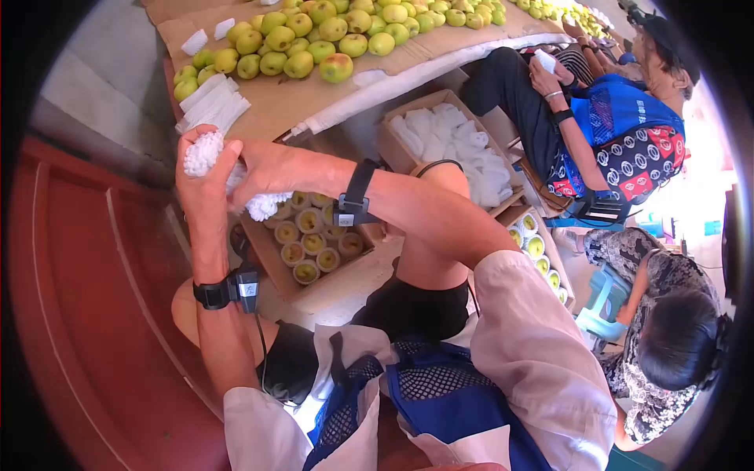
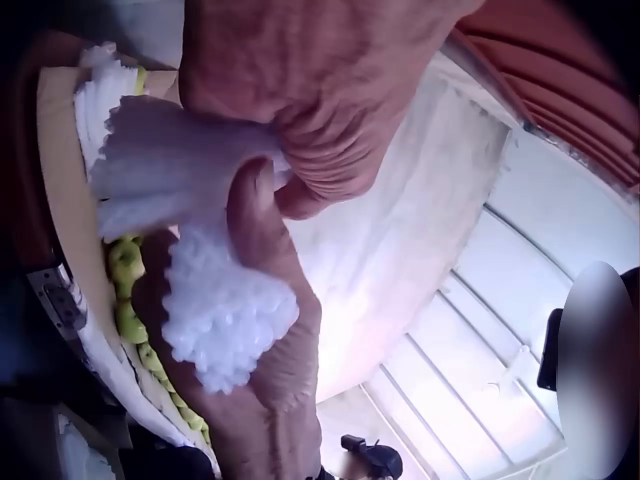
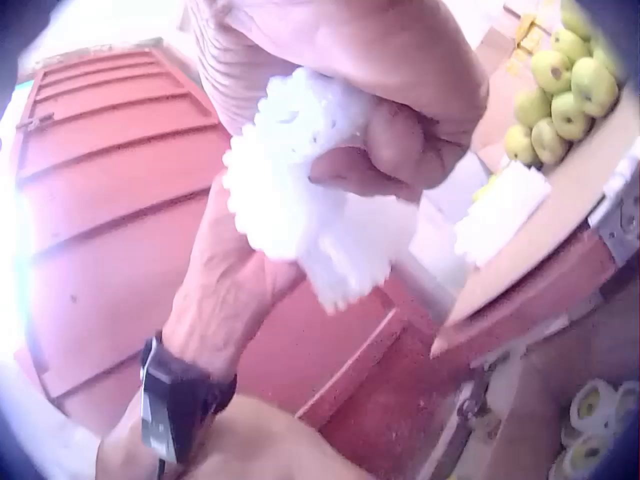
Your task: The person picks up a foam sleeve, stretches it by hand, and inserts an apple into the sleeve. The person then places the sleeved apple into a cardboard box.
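Observation:
Both hands are up together at the near left corner of the fruit table. My left hand point(image 1: 203, 184) grips bunched white foam netting point(image 1: 203, 155), its knobbly end bulging between thumb and fingers. Close against it, my right hand point(image 1: 271, 174) holds white foam netting too, and a knobbly end point(image 1: 267, 206) sticks out below the palm. Between the hands in the left wrist view, a smoother flared length of the netting point(image 2: 160, 165) spreads out. I cannot tell whether this is one sleeve or two. Much of it is hidden by the fingers.
Flat foam sleeves point(image 1: 216, 106) lie by the yellow-green apples point(image 1: 298, 39) on the cardboard-covered table point(image 1: 271, 110). Below my hands stands a box of sleeved fruit point(image 1: 310, 243); another box holds white foam sleeves point(image 1: 448, 141). A red panel point(image 1: 102, 298) flanks the left. Two people sit at right.

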